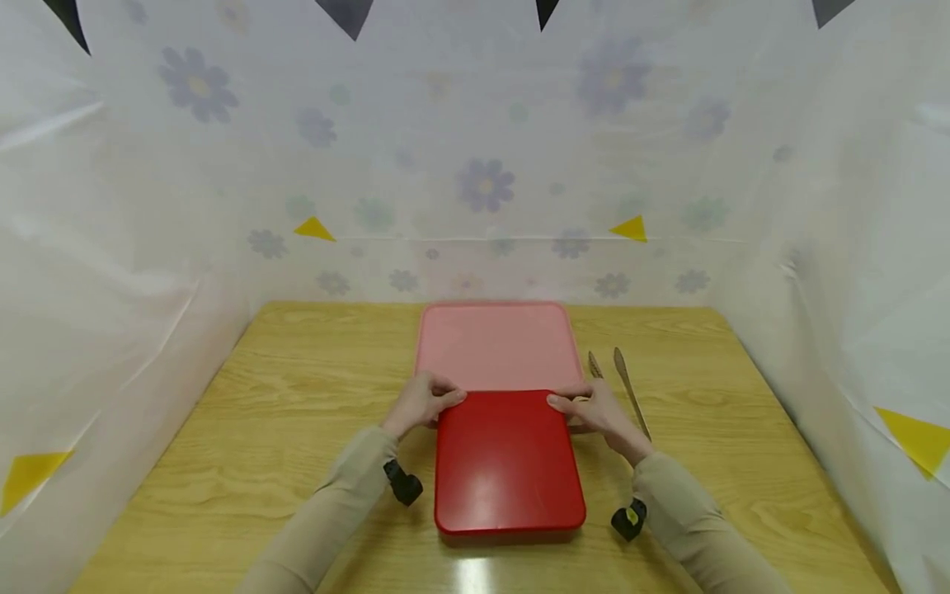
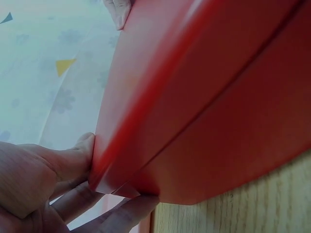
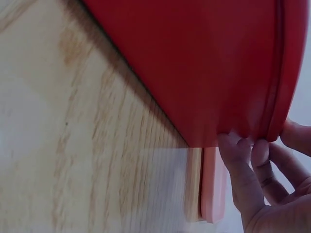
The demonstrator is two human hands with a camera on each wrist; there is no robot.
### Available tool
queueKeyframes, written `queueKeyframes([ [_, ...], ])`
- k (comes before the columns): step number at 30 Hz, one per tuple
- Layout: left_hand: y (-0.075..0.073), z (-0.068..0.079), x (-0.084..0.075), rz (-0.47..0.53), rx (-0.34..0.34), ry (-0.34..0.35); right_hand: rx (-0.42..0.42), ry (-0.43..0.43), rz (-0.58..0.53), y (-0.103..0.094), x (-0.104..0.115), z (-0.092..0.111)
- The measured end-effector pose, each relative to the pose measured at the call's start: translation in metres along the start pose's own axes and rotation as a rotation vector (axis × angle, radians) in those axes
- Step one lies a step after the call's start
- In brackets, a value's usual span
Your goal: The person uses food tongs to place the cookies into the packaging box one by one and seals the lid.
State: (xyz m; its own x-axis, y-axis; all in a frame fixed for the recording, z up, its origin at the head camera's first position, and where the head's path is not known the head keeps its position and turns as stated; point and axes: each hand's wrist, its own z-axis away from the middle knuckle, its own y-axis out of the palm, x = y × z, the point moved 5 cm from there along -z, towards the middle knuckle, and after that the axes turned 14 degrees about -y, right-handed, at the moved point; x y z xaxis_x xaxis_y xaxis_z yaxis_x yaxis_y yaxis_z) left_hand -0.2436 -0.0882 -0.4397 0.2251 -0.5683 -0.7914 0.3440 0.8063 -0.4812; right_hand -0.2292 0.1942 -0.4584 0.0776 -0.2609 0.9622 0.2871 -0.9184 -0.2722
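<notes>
A red rectangular box (image 1: 505, 536) with a red lid (image 1: 505, 462) stands on the table in front of me. At its far left corner my left hand (image 1: 423, 404) pinches the lid's edge, thumb on top and fingers beneath. Opposite, my right hand (image 1: 597, 417) holds the far right corner in a similar way. A seam between lid and box runs along the side in both wrist views. In the right wrist view, fingertips (image 3: 233, 145) touch the box's wall below the lid's rim. The box's contents are hidden.
A pink tray (image 1: 497, 342) lies just behind the box, against the back curtain (image 1: 482, 264). Two slim metal utensils (image 1: 629, 388) lie right of the tray, one partly covered by my right hand. White curtains hang on both sides of the wooden table (image 1: 312, 363).
</notes>
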Motion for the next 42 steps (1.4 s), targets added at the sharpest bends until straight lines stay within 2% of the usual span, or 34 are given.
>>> queueKeyframes([
  [5, 0.001, 0.001, 0.002, 0.014, 0.001, -0.007, 0.006, 0.035, -0.022, 0.001, -0.002, 0.000],
  [12, 0.001, 0.000, 0.002, 0.017, -0.012, -0.016, 0.019, 0.019, -0.012, 0.001, -0.001, 0.001],
  [20, 0.004, -0.001, 0.005, 0.026, -0.006, 0.013, -0.010, 0.035, -0.016, 0.000, -0.003, 0.006],
  [25, 0.004, -0.005, 0.005, 0.036, -0.017, 0.037, -0.002, 0.012, 0.018, -0.001, -0.001, 0.002],
  [30, 0.004, -0.005, 0.004, -0.014, -0.066, 0.092, 0.052, -0.059, 0.168, -0.003, 0.001, 0.000],
  [34, 0.001, -0.001, 0.005, -0.076, -0.109, 0.146, 0.094, -0.162, 0.301, -0.005, 0.005, 0.001],
  [38, -0.005, 0.007, 0.009, -0.075, -0.106, 0.139, 0.115, -0.254, 0.351, -0.008, 0.009, 0.006],
  [42, -0.015, 0.014, 0.016, -0.115, -0.154, 0.122, 0.113, -0.280, 0.449, -0.015, 0.010, 0.016],
])
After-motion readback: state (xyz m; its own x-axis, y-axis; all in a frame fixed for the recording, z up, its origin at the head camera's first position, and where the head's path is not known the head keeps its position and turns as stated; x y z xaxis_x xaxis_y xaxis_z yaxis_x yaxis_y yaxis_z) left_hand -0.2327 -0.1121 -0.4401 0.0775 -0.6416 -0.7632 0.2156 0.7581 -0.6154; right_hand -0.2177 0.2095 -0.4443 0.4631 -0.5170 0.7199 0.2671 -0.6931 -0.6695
